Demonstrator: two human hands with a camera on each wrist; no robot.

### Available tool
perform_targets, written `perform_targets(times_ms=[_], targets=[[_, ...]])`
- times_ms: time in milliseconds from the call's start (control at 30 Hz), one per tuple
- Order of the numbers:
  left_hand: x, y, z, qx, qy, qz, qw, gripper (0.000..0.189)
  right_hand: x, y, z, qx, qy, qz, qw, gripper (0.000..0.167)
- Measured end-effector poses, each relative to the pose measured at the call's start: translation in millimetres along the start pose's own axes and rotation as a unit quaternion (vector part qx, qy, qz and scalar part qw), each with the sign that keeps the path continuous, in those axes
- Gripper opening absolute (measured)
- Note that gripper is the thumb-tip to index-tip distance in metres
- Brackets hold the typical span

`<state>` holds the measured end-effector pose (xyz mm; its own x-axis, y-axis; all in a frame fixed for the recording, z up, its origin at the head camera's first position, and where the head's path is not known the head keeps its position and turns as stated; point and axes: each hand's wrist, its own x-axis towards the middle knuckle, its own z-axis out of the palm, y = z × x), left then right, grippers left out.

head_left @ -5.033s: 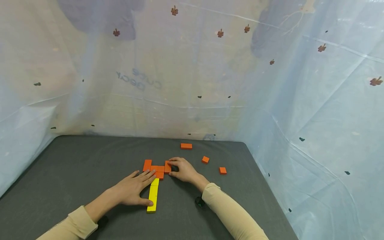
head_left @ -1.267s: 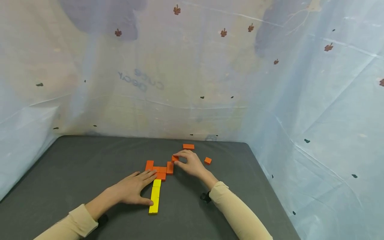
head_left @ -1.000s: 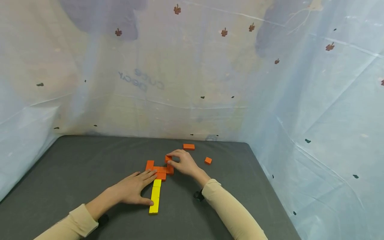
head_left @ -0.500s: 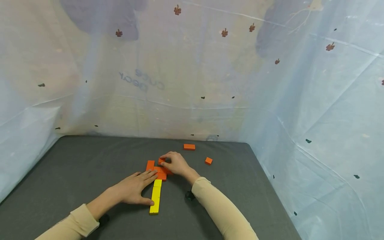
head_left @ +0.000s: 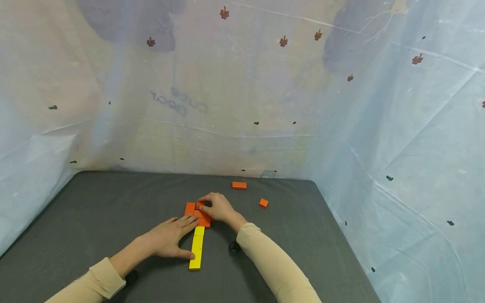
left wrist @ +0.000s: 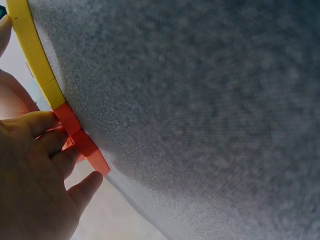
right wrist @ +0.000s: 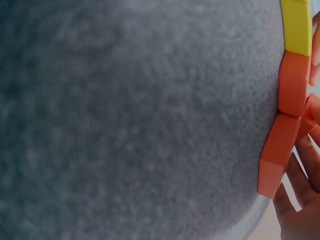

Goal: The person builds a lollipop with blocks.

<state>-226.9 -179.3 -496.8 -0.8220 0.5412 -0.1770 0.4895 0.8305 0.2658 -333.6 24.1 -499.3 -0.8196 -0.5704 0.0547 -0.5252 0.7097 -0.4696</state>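
Two hands: both at the blk layout, diff jobs.
L hand (head_left: 166, 237): wide, fingers straight + spread; fingertips at the orange blks, thumb on yellow strip (head_left: 195, 251). Same pos as prev frames, prob steadying.
R hand (head_left: 220, 207): narrow, pinching small orange blk (head_left: 199, 204) b/w thumb & finger.
Small orange blk: far side of mid orange blk (head_left: 201, 213), just beside L orange blk (head_left: 190, 208). Thin dark gap at its near edge; can't tell if it's down on grey table (head_left: 303, 252) or slightly lifted.
Just changed: approx 1 s ago this blk was over by R orange blk (right wrist: 280, 137); R hand has since brought it left, into the slot b/w the two side blks.
Meaning: looks like layout is gaining a piece; placement seems nearly done, fit not confirmed.
Near orange blk (head_left: 205, 223): b/w mid orange blk & yellow strip, which runs toward the person.
Loose, 2 left (was 3 at 5 s ago): oblong orange blk (head_left: 239, 185) nr far edge, stubby orange blk (head_left: 263, 203) off to the right. Both untouched.
Hidden: R orange blk, mostly behind R hand in head view.
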Motion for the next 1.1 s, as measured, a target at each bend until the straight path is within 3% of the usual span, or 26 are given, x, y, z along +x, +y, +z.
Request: perform_targets(times_ms=[367,667,1100], targets=[[-0.2,-0.2,2.2,-0.003,-0.003,0.004,1.0,0.113,-2.2,-0.9,3.5,-0.009,-0.008,-0.001,0.9999,0.031],[0.3,-0.6,1.1,0.004,0.005,0.004,1.0,0.113,-4.2,2.3,1.9,-0.024,0.019,0.001,0.9995,0.028],[0.3,-1.7,1.1,0.0,-0.004,0.002,1.0,0.114,-1.5,1.9,4.3,-0.036,0.021,-0.001,0.9991,0.028]])
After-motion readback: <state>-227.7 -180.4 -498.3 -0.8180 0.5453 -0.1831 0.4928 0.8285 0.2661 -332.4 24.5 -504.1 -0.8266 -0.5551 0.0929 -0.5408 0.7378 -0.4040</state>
